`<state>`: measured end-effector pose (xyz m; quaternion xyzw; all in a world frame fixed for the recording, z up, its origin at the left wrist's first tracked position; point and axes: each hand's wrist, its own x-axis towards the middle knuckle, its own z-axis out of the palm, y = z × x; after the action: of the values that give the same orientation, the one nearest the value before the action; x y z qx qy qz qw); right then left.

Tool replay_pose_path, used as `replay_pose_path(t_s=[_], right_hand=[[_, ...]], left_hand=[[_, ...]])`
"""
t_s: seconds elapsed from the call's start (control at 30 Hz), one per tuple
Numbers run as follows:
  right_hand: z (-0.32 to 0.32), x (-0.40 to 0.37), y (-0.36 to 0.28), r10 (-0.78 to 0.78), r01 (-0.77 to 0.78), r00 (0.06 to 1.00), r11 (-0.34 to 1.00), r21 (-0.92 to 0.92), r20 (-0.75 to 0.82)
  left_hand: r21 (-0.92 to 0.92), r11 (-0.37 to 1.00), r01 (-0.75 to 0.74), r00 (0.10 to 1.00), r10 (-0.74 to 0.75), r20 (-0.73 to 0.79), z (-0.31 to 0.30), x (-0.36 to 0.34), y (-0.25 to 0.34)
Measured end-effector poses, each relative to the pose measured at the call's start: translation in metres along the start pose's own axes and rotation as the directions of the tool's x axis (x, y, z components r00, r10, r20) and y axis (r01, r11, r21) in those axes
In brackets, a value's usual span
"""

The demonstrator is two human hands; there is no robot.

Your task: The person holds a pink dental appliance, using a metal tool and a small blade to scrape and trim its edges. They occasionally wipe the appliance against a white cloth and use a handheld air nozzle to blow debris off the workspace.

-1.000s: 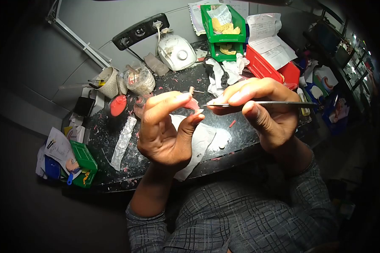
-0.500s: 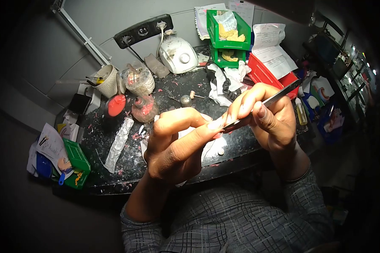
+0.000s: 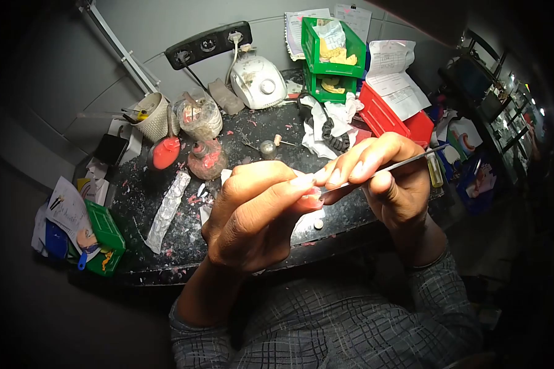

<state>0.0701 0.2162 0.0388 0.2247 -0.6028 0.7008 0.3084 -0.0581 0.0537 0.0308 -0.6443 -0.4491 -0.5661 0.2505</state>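
So, clock face centred on where the fingertips meet, biggest stuff first. There's a black speckled worktop (image 3: 246, 128) under it all, littered with pink and white scraps. Two stacked green plastic bins (image 3: 314, 64) with yellowish casts in them sit near 12 o'clock, and a red plastic bin (image 3: 381, 114) with a printed sheet (image 3: 400, 92) leaning over it is around 1 to 2. The boxy white device with a round knob (image 3: 258, 80) is at 11.

Left hand (image 3: 252, 212) has its fingers closed on something, right hand (image 3: 394, 175) pinches a tool. Then there's a cream textured cup (image 3: 154, 120) at 10, with a cloudy clear container (image 3: 201, 117) also about 10, and a round pink-stained jar (image 3: 207, 161) between 9 and 10. A crumpled silvery strip (image 3: 166, 215) lies near 9.

That thin dark metal tool (image 3: 406, 161) slants toward 2, its near end right at the left fingertips. The small pink-and-white piece (image 3: 314, 195) is in the left fingertips, mostly blocked by them, so I can't tell its full shape. Tiny pale round pellet (image 3: 318, 224) on the worktop at 6.
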Motion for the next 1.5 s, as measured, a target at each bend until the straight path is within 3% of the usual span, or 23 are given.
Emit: replay_pose_path(t_s=[0.13, 0.37, 0.67, 0.83, 1.37, 1.5], right_hand=[[0.000, 0.001, 0.004, -0.049, 0.049, 0.999, 0.999, -0.011, 0.024], [0.002, 0.000, 0.006, -0.008, 0.007, 1.000, 0.999, 0.046, 0.021], [0.003, -0.003, 0.008, 0.133, -0.128, 0.991, 0.979, 0.156, -0.021], [0.003, -0.001, 0.002, 0.318, -0.301, 0.948, 0.923, 0.241, -0.032], [0.001, 0.003, -0.011, 0.510, -0.482, 0.860, 0.830, 0.280, -0.031], [-0.005, 0.004, -0.011, 0.631, -0.586, 0.776, 0.732, 0.348, -0.020]], left_hand=[[-0.053, 0.998, 0.042, 0.999, -0.041, 0.003, 0.000, -0.002, 0.002], [-0.034, 0.999, 0.012, 1.000, -0.012, -0.021, -0.001, -0.003, 0.002], [0.056, 0.998, -0.025, 1.000, 0.026, -0.017, -0.003, 0.002, 0.003], [0.102, 0.992, -0.079, 0.997, 0.079, 0.010, -0.004, 0.004, 0.001], [0.048, 0.995, -0.091, 0.995, 0.088, 0.055, -0.007, 0.004, -0.002], [0.073, 0.994, -0.078, 0.990, 0.068, 0.126, -0.008, 0.012, 0.006]])
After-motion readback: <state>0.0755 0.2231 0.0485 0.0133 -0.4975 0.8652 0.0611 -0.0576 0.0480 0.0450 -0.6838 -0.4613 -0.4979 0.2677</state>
